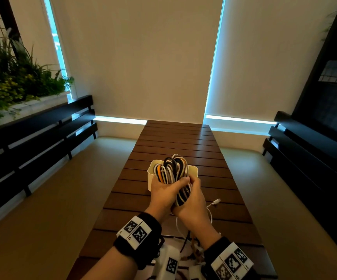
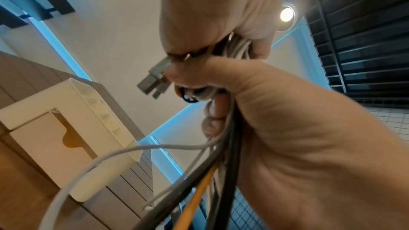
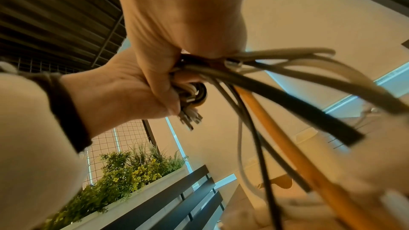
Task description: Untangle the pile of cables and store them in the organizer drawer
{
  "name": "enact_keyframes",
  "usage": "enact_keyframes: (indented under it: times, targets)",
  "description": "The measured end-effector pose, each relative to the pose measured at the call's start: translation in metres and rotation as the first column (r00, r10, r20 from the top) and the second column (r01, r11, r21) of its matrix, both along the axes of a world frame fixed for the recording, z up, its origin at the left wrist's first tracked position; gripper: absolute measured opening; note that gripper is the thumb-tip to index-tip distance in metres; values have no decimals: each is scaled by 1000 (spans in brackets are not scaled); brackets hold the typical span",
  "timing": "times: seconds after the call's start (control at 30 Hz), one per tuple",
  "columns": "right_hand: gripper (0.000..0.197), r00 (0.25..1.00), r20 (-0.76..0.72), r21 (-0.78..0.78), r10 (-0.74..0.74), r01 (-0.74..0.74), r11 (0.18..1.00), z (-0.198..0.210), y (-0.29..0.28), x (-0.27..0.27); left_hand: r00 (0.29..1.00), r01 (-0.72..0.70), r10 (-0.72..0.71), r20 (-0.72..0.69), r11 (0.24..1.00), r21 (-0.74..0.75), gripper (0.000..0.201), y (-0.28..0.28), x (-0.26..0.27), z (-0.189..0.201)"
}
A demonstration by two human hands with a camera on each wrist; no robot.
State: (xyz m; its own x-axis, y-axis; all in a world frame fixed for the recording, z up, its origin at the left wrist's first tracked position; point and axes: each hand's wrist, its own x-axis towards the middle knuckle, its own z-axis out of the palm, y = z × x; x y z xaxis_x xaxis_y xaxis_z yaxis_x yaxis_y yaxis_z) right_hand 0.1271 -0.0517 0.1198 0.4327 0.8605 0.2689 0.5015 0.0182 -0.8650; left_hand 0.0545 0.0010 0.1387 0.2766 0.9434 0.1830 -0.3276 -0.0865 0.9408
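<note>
Both hands grip one bundle of white, black and orange cables (image 1: 173,168), held up just above the white organizer (image 1: 192,172) on the slatted wooden table (image 1: 179,142). My left hand (image 1: 167,190) wraps the bundle from the left, and my right hand (image 1: 191,205) clasps it lower down from the right. In the left wrist view, my left hand (image 2: 298,137) and right hand (image 2: 221,6) squeeze the cables, with USB plugs (image 2: 155,80) sticking out between them. The organizer (image 2: 66,128) shows a front drawer with a notch. In the right wrist view, cables (image 3: 287,93) fan out from my right hand (image 3: 181,15).
A loose white cable end (image 1: 216,202) hangs to the right of my hands. More cable ends (image 1: 191,251) lie at the table's near edge. Dark slatted benches (image 1: 42,138) line both sides, with a planter (image 1: 12,81) at the left.
</note>
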Motion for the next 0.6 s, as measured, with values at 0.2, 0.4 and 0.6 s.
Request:
enact_keyframes:
  times: [0.2,0.4,0.6]
  targets:
    - [87,1000,12,146,18,-19,989,-10,-6,-5,997,58,-52,60,995,-86,21,1,-4,4]
    - [88,989,138,268,60,-96,958,-14,-6,-5,985,119,-92,145,975,-187,35,4,-11,5]
    - [64,982,175,401,70,-136,906,-26,-11,-4,973,193,-157,168,955,-227,31,2,-16,9]
